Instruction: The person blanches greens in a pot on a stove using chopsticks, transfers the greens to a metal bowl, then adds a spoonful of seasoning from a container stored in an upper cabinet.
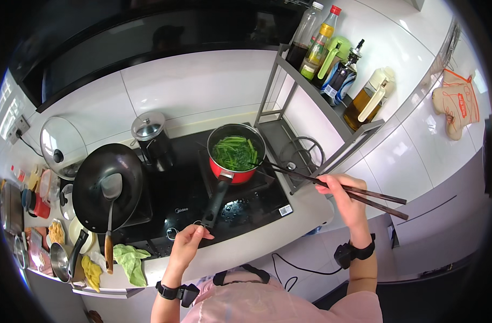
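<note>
My right hand (pixel 345 198) holds a pair of long dark wooden chopsticks (pixel 294 173), their tips at the right rim of a red saucepan (pixel 238 176). Green leafy vegetables with stems (pixel 234 151) lie in liquid in the pan, which stands on the right side of a black glass cooktop (pixel 181 189). The pan's black handle (pixel 217 202) points towards me. My left hand (pixel 190 241) is at the handle's end, thumb and fingertips pinched together at the small hanging ring there. Whether the fingers grip the ring is hard to tell.
Left on the cooktop rests a black wok (pixel 96 177) with a metal spatula (pixel 112 187); a lidded dark canister (pixel 155 141) stands behind. A grey rack (pixel 318 101) with bottles stands at right. A green cloth (pixel 131 260), a yellow cloth (pixel 91 272) and a small steel pot (pixel 60 260) are front left.
</note>
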The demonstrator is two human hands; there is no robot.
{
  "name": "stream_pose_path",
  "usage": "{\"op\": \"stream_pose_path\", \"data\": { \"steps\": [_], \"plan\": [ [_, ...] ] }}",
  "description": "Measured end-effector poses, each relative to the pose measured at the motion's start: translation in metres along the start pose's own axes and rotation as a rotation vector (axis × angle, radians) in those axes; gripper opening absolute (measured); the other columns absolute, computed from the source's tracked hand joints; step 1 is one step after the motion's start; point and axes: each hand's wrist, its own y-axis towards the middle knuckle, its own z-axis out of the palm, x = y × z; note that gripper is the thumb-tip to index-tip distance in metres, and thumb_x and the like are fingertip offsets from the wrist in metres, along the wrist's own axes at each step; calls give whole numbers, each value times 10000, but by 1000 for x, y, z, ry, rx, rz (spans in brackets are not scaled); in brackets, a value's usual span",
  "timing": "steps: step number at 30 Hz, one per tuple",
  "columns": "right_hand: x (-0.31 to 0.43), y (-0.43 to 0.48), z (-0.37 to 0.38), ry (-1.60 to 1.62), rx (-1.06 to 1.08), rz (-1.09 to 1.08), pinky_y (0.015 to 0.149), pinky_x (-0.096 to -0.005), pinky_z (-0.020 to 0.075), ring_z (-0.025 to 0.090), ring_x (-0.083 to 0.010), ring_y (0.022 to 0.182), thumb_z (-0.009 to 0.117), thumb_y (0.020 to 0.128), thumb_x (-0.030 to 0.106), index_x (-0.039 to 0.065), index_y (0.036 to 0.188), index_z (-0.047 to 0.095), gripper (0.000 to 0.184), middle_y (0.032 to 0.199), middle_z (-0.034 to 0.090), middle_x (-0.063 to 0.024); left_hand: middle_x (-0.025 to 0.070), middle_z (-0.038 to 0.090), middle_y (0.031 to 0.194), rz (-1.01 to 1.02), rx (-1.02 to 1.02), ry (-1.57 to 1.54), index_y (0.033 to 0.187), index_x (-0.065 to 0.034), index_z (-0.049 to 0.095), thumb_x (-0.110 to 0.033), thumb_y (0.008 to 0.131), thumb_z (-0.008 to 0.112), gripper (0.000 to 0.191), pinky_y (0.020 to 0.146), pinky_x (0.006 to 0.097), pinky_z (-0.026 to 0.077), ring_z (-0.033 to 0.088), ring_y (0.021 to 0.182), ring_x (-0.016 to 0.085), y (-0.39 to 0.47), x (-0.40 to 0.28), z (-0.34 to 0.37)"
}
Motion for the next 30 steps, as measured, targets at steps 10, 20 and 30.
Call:
{"op": "stream_pose_path", "data": {
  "steps": [10,20,30],
  "plan": [
    [-14,-33,-14,25,-61,-108,693,-312,551,680,-217,759,528,934,69,-92,937,659,208,848,681,-173,89,693,862,-48,-35,5,940,7,620,-230,989,501,270,881,268,412,623,854,128,-2,-3,10],
    [10,-87,-84,103,-303,-509,587,-334,437,544,-215,618,499,935,163,97,652,481,291,668,620,-74,87,676,837,-92,-232,-49,912,26,615,-166,966,530,217,839,271,455,648,831,151,-20,4,2],
    [-211,-113,66,-531,506,-315,729,-406,492,613,-300,853,635,768,101,57,987,579,230,940,615,-112,67,659,854,-54,-354,-47,913,10,604,-168,962,525,200,813,250,447,645,861,144,-44,-1,15]
  ]
}}
